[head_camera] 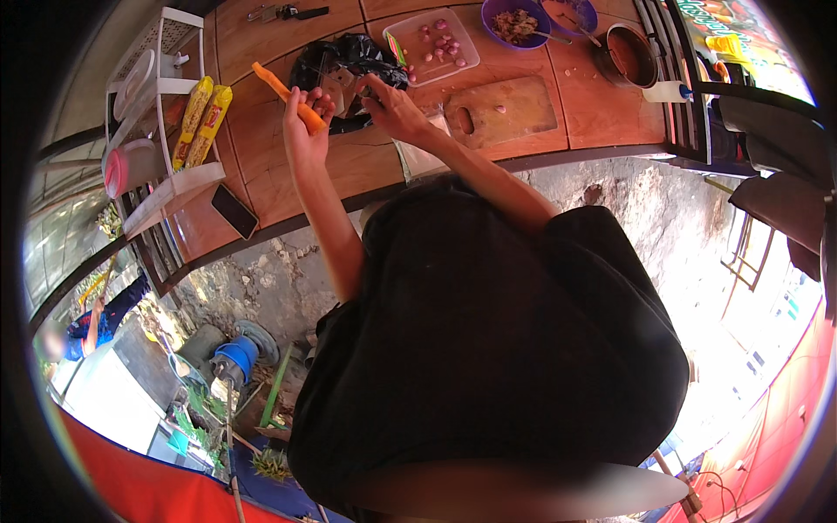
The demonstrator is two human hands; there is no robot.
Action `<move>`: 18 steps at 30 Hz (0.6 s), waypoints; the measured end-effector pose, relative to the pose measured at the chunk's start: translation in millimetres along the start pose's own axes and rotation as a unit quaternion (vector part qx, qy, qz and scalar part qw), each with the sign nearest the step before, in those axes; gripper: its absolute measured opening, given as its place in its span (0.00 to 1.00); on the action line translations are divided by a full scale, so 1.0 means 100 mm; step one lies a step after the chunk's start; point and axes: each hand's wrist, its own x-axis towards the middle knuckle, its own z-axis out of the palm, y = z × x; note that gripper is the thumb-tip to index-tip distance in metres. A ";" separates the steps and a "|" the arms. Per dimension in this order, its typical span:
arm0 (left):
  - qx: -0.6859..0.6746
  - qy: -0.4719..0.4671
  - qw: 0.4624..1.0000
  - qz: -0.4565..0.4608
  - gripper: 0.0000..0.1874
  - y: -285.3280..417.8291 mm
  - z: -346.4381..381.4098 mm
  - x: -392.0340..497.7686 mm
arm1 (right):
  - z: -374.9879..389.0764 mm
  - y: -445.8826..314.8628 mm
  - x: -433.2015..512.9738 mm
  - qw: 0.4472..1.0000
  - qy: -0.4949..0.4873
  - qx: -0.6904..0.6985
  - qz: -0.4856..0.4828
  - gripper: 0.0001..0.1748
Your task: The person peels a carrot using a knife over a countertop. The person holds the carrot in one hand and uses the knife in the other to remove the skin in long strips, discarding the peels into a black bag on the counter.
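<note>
My left hand point(306, 134) grips an orange carrot point(271, 82), which slants up and left out of the fingers. It looks peeled. To its right, my right hand point(400, 112) is raised with thumb and forefinger bent close together; whether a small tool sits between them is too unclear to tell. Both hands are over the tiled tabletop, by a crumpled black plastic bag point(350, 49). A wooden cutting board point(523, 108) lies right of my right forearm, with one small shallot piece point(499, 109) on it. Under that wrist is a clear plastic sheet or bag point(418, 157).
A clear tray point(465, 26) holds several shallots. Beyond it stand two purple bowls point(489, 33) with food and spoons, and a pot point(608, 68). At left, a white rack point(180, 85) holds yellow packets point(209, 127); a phone point(234, 211) lies near the edge. A person point(98, 327) is far left.
</note>
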 end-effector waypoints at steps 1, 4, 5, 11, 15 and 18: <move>0.002 -0.003 1.000 0.000 0.13 0.00 -0.01 0.00 | 0.00 -0.01 0.00 1.000 -0.005 -0.002 -0.004 0.16; 0.005 -0.005 1.000 0.002 0.13 0.00 -0.05 0.00 | 0.01 -0.01 -0.01 1.000 0.013 -0.009 -0.025 0.15; 0.004 -0.001 1.000 0.004 0.13 -0.01 -0.06 0.00 | 0.02 -0.01 0.00 0.999 0.018 0.002 -0.027 0.15; -0.007 0.004 1.000 -0.001 0.13 -0.03 -0.16 -0.02 | 0.09 0.10 0.01 0.999 0.033 0.015 -0.007 0.13; -0.018 0.000 1.000 -0.007 0.13 -0.06 -0.20 -0.01 | 0.17 0.18 0.04 0.999 0.042 -0.008 -0.019 0.14; -0.018 0.009 1.000 -0.003 0.13 -0.07 -0.21 0.01 | 0.17 0.18 0.03 0.999 0.037 -0.006 -0.010 0.14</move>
